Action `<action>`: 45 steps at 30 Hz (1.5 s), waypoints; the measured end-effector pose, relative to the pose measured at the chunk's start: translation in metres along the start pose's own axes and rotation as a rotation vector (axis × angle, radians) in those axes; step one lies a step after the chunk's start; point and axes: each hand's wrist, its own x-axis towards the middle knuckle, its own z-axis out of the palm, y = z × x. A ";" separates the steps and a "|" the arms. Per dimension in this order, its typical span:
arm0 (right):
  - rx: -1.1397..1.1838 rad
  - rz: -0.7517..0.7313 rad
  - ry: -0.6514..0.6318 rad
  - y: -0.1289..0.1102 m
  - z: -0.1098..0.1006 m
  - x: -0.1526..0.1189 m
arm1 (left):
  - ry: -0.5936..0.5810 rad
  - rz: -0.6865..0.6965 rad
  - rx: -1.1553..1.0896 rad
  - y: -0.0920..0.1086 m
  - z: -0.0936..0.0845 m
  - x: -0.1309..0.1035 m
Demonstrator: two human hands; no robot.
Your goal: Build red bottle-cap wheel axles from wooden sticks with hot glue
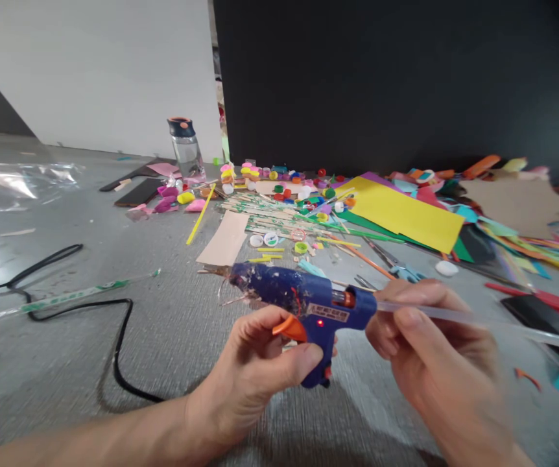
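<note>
A blue hot glue gun (279, 288) with an orange trigger is held by its handle in my left hand (260, 370), its nozzle pointing left. Its barrel is smeared with stringy glue, and a small red light glows on its side. My right hand (440, 363) pinches a long translucent glue stick (493, 324) between thumb and fingers. The stick's front end meets the back of the gun; whether it is inside the opening is hard to make out. Behind the gun lies a beige piece of card (224, 239).
Wooden sticks (270, 211), bottle caps and yellow sheet (406, 211) spread across the grey table. Blue-handled scissors (399, 263) lie beyond my right hand. A water bottle (187, 149) stands at the back. On the left, a black cord (121, 350) curves near a wrapped straw (75, 295).
</note>
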 end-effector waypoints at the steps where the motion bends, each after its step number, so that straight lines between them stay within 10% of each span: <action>1: -0.003 0.012 -0.012 0.001 -0.001 -0.001 | -0.001 0.006 0.009 0.001 0.000 0.000; 11: -0.217 0.224 -0.397 0.017 0.000 -0.019 | 0.021 0.079 -0.005 0.005 0.006 0.004; 29: -0.281 0.199 -0.238 0.012 0.014 -0.020 | 0.153 0.008 0.235 0.012 0.006 -0.004; 36: -0.127 0.246 -0.226 0.009 0.009 -0.024 | 0.232 -0.047 0.716 0.020 -0.027 -0.022; 45: -0.012 0.307 -0.170 0.014 -0.002 -0.020 | -0.101 0.239 1.545 0.038 -0.059 -0.008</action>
